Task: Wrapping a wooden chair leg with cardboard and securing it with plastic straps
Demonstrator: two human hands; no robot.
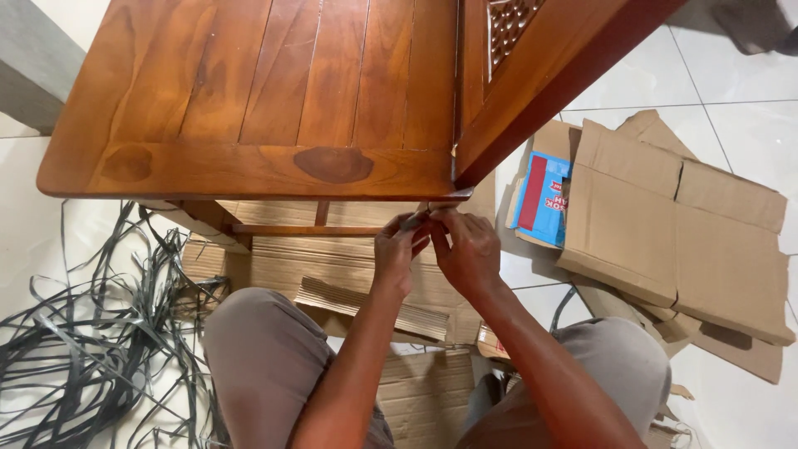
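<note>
Head view looks straight down on a wooden table (274, 91), whose front edge runs from 9 o'clock to 3 o'clock across the upper half of the frame. Just under that edge, near its right corner, the left hand (397, 252) and the right hand (467, 249) meet, fingertips all but touching. Both are curled tight, thumbs and forefingers pinched together on a small dark piece (413, 221) between them; what it is cannot be told, as the fingers cover most of it. The little that shows lies with its long axis roughly 9 to 3, parallel to the table edge and close below it.

Toward 3 o'clock from the hands, flattened brown cardboard (665, 233) lies on the white tiled floor (731, 75), with a blue and red printed carton (544, 199) tucked at its left side. More corrugated cardboard sheets (349, 278) sit beneath the hands. At 8 o'clock, a loose tangle of dark plastic strapping (83, 333) spreads over the floor. The person's grey-trousered knees (266, 357) frame the forearms at 6 o'clock.
</note>
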